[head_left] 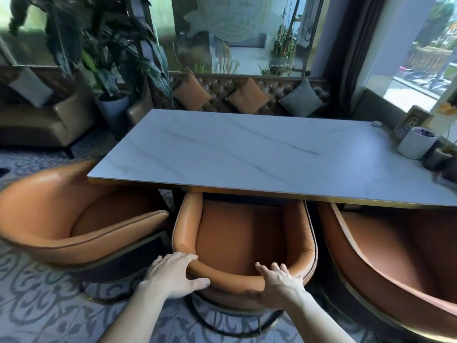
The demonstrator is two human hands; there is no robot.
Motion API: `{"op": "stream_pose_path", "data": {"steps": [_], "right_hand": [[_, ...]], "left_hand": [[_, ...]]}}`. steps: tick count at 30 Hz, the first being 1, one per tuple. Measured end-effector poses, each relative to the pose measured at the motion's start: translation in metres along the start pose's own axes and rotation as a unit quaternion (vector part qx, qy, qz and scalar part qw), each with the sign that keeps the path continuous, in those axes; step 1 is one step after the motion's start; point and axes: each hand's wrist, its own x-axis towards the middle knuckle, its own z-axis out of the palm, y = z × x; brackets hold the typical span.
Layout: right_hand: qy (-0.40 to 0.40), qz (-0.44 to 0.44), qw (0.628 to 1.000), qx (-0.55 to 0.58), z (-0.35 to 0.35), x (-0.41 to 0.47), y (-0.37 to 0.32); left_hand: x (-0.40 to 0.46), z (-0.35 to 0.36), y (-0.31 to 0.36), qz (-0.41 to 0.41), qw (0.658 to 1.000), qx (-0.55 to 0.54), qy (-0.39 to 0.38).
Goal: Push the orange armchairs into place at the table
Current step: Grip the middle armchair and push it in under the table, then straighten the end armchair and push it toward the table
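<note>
Three orange armchairs stand along the near side of a white marble table (pixel 247 149). The middle armchair (pixel 244 233) faces the table squarely, its arm fronts just under the table's near edge. My left hand (pixel 173 276) grips the left part of its curved backrest rim, fingers over the top and thumb on the outside. My right hand (pixel 279 280) holds the right part of the same rim. The left armchair (pixel 74 214) stands turned at an angle by the table's near left corner. The right armchair (pixel 385 256) sits close beside the middle one, its front under the table edge.
A tufted brown bench with cushions (pixel 247 95) runs along the far side of the table. A grey pot (pixel 415 142), a small sign and other small items stand at the table's right end. A large potted plant (pixel 108 70) and a tan sofa (pixel 42 120) are at the left. The floor is patterned tile.
</note>
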Motion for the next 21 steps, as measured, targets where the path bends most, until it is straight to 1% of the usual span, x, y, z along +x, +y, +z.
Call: {"op": "stream_pose_path", "data": {"steps": [4,7,10,13,17,21], "right_hand": [[0.013,0.012,1.0,-0.019,-0.022,-0.016,-0.052],[0.04,0.004,0.999,-0.035,-0.028,-0.03,-0.104],[0.065,-0.018,0.996,-0.052,-0.029,-0.039,-0.169],[0.084,-0.039,0.995,-0.047,-0.028,-0.045,-0.237],[0.128,-0.081,0.988,-0.037,-0.017,-0.045,-0.326],[0.157,-0.123,0.979,-0.037,-0.001,-0.042,-0.41]], "left_hand": [[-0.023,-0.03,-0.053,-0.001,1.0,-0.014,0.024],[-0.046,-0.046,-0.099,-0.007,0.998,-0.031,0.052],[-0.072,-0.063,-0.16,-0.014,0.994,-0.066,0.082],[-0.093,-0.077,-0.232,-0.026,0.988,-0.096,0.119],[-0.121,-0.096,-0.321,-0.031,0.981,-0.097,0.164],[-0.143,-0.108,-0.398,-0.046,0.967,-0.127,0.216]]}}
